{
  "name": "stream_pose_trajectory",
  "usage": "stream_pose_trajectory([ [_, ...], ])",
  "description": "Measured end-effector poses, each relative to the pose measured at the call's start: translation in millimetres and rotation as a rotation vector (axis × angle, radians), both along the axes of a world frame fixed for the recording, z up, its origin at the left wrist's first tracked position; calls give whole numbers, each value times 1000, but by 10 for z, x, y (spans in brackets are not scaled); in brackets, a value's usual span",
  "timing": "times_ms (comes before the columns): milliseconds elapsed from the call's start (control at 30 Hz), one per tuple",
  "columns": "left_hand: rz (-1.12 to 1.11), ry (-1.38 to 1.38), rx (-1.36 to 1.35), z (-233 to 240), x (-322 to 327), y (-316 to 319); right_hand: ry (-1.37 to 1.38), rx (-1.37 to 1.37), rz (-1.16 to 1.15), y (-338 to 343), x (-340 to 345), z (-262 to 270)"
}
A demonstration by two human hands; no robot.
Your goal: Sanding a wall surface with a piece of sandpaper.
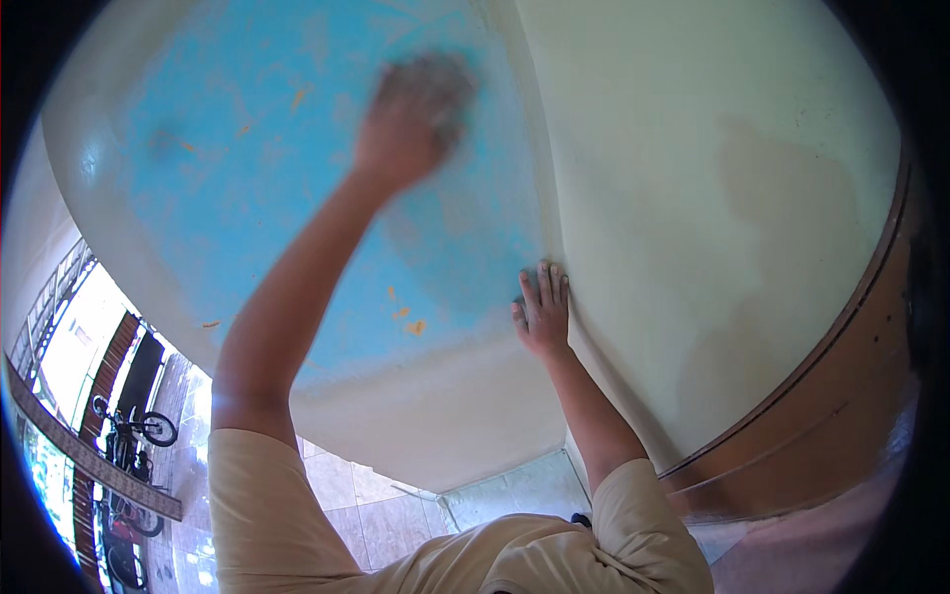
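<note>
A wall with a large blue patch [297,171] fills the view before me, flecked with orange spots and edged by whitish plaster or filler. My left hand [415,119] is raised against the upper part of the blue area. It is motion-blurred, and something greyish seems to lie under or in its fingers; what it is cannot be told. Lower right, my right hand [544,308] rests flat with fingers spread on the wall, beside the inner corner where the blue wall meets a pale cream wall [668,223]. Its fingertips look dusty.
A brown panel [801,445] runs along the lower right. Tiled floor [364,512] shows below. At the far left, beyond the wall's edge, are motorcycles [133,438], a metal railing [52,304] and a narrow patterned beam [96,460].
</note>
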State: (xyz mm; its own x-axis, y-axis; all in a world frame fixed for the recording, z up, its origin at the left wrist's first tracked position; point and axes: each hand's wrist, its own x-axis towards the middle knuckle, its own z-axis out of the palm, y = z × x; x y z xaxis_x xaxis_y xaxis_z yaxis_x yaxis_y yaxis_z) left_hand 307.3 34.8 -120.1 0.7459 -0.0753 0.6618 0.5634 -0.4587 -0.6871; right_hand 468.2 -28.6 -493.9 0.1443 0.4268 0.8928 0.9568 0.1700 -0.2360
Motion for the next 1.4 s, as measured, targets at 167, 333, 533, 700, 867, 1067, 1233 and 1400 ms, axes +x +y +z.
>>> stream_pose_trajectory([
  [167,102,-435,247,451,-293,26,52,43,82,59,-90,81],
  [333,121,123,-112,-1078,-436,-117,26,156,169,119,-144,552],
  [533,81,187,-119,-401,-1147,10,-133,300,209,319,-130,1266],
  [700,191,-353,285,1021,-2257,62,-156,307,72,419,-512,1448],
  [867,255,-596,256,519,-2434,181,-134,353,69,460,-463,1466],
  [1067,228,8,-49,-316,-2301,-133,-194,381,0,413,-298,1481],
  [1233,250,-364,290,731,-2963,-23,-192,435,46,458,-405,1497],
  [1400,-93,17,237,202,-2278,28,-199,477,68,373,-238,1561],
])
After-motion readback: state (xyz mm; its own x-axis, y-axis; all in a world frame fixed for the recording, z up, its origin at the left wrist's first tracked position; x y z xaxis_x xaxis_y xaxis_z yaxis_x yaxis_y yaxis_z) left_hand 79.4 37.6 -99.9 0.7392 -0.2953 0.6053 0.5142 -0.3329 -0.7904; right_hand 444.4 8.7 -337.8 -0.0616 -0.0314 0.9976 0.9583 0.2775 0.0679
